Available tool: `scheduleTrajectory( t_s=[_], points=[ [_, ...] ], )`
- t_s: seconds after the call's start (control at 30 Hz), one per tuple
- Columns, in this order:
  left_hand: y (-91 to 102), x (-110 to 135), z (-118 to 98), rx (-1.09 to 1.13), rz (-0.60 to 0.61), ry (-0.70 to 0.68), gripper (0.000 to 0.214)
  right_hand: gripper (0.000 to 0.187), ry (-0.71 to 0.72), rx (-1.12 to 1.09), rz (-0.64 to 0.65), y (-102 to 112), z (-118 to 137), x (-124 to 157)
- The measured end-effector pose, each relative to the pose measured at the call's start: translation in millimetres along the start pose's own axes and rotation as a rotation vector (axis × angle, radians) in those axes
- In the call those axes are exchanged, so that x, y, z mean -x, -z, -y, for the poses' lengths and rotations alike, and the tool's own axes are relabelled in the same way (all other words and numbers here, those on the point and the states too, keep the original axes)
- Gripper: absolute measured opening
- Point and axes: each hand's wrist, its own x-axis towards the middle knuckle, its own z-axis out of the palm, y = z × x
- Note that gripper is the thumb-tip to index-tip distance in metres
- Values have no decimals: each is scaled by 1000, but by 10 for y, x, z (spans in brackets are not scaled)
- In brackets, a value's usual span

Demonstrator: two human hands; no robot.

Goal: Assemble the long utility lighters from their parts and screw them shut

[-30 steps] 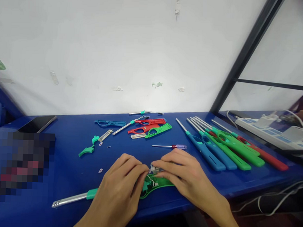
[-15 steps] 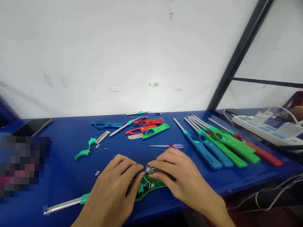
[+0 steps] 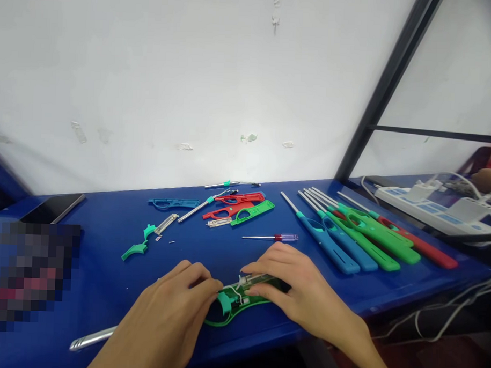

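An opened green lighter shell [image 3: 241, 304] lies near the table's front edge, its metal tube [image 3: 91, 338] sticking out to the left. My left hand [image 3: 168, 321] rests on the shell's left part, fingers curled and pressed to it by the teal trigger [image 3: 224, 301]. My right hand [image 3: 294, 290] pinches a clear inner cartridge with a metal tip [image 3: 252, 281] and holds it on the shell. A thin white wire shows between the two hands.
A small screwdriver [image 3: 273, 237] lies just behind my hands. Several assembled long lighters [image 3: 360, 239] lie in a row at right. Loose shells [image 3: 239, 205], tubes and teal triggers [image 3: 136, 249] lie at mid-table. A phone [image 3: 53, 207] sits far left, a power strip [image 3: 433, 212] far right.
My left hand slid left and back towards me, uncovering the teal trigger and wire. The right hand stays on the cartridge, now laid lower along the shell.
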Motion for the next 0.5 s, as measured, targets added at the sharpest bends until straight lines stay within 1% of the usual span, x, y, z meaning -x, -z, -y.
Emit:
scheduleTrajectory(
  t_s=[0.1, 0.23, 0.37, 0.5],
  points=[
    [-18, -6, -40, -14, -18, 6, 40, 13, -20, -37, -1, 3, 3, -4],
    [-40, 24, -65, -21, -44, 2, 41, 12, -52, -68, 18, 29, 25, 12],
    [-44, 52, -119, -119, -25, 2, 42, 10, -81, -94, 70, 60, 46, 32],
    [-37, 57, -208, -278, 4, -116, 48, 13, -102, -98, 89, 83, 56, 41]
  ],
)
